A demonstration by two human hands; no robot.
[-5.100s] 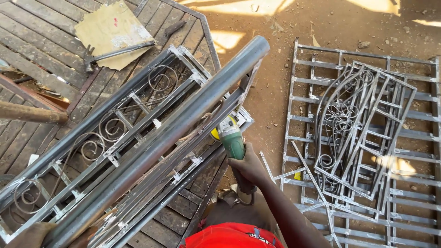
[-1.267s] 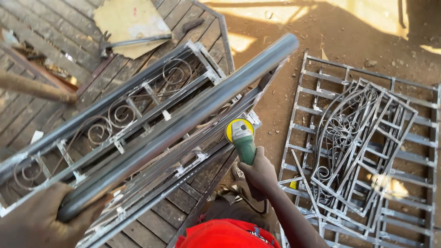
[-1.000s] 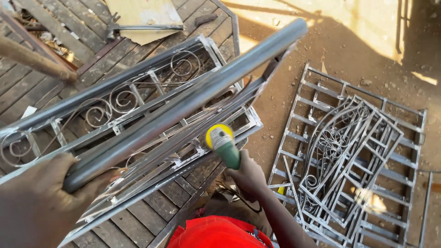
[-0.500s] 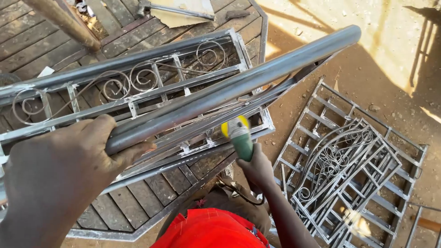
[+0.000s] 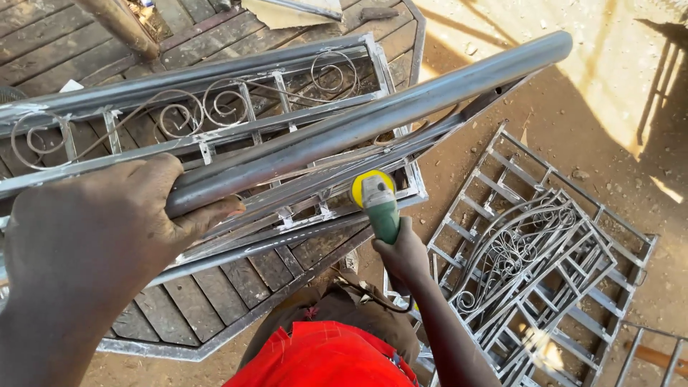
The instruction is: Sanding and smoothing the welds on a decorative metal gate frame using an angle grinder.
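My left hand (image 5: 100, 236) grips the near end of a long grey steel pipe (image 5: 401, 107) that lies slantwise over a metal grille frame with scroll work (image 5: 215, 107). My right hand (image 5: 405, 254) holds a green angle grinder (image 5: 380, 208) with a yellow disc (image 5: 369, 183); the disc sits at the frame's lower rail, just below the pipe. The frame rests on a dark wooden slatted table (image 5: 179, 301).
A stack of grey metal window grilles with scrolls (image 5: 530, 265) lies on the dirt ground at the right. A rusty pipe (image 5: 122, 25) and a sheet of cardboard (image 5: 287, 11) sit at the table's far side. My red shirt (image 5: 322, 358) fills the bottom edge.
The view has swung right and nearer. My left hand came into view and closed on the pipe's near end. The grinder stays in my right hand by the frame's rail.
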